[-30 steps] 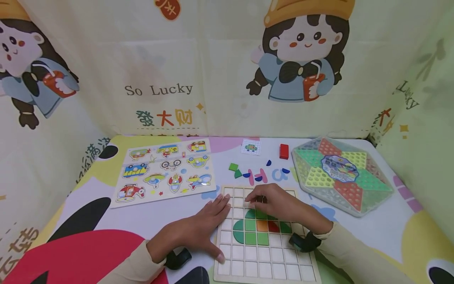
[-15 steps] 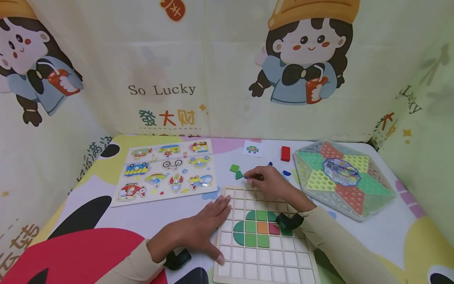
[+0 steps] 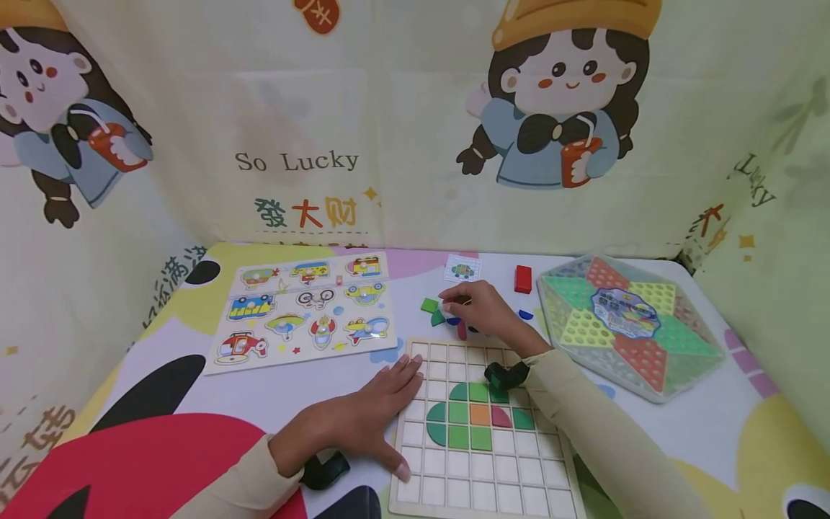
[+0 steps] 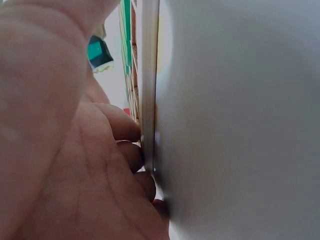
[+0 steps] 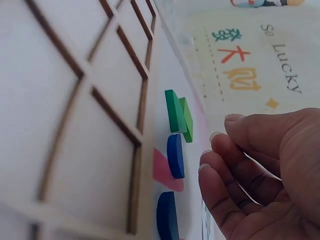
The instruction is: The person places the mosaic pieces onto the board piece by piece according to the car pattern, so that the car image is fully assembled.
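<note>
My left hand [image 3: 366,422] lies with straight fingers along the left edge of a wooden grid board [image 3: 470,494]. In the left wrist view, its fingertips touch the board's side. Green, orange and red pieces fill cells in the board's middle. Beyond the far edge, my right hand [image 3: 483,310] hovers over loose pieces. The right wrist view shows its thumb and fingers loosely bent and apart, holding nothing. Beside it are a dark green piece [image 5: 173,111], a light green square [image 5: 187,120] and blue half-round pieces [image 5: 175,156]. Another blue piece [image 3: 526,315] lies to the right.
A small pattern card [image 3: 462,268] lies at the back, with a red block [image 3: 522,279] to its right. At the right is a hexagonal game board [image 3: 625,364]; a vehicle puzzle [image 3: 305,342] lies at the left. A printed cloth [image 3: 415,144] hangs behind.
My right hand has moved from above the grid board, back over the far edge, to the loose pieces. My left hand has stayed at the board's left edge.
</note>
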### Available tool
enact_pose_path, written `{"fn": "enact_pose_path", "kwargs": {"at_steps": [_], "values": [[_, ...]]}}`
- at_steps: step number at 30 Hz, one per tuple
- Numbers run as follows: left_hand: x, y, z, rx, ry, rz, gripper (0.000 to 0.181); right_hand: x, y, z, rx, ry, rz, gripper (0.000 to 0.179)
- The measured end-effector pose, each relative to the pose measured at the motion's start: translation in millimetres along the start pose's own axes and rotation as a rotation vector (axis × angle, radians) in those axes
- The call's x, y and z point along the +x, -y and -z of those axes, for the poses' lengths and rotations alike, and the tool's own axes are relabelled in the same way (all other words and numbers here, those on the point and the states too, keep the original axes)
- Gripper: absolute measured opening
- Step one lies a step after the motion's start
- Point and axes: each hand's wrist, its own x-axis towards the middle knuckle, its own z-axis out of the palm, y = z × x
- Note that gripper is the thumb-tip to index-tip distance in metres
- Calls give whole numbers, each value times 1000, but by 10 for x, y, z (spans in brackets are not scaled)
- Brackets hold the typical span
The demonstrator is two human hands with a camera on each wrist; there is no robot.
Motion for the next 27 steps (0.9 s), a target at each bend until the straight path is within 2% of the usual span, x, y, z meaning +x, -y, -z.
{"fn": "enact_pose_path", "kwargs": {"at_steps": [10,20,27], "values": [[-7,-2,13,26,-6,5,124,185,71,-122,-26,-1,-29,29],[-2,14,1,22,-4,-7,122,248,86,-243,-58,-11,-99,30],[1,7,-7,27,-7,-12,122,279,40,-307,-85,-19,-106,28]]}}
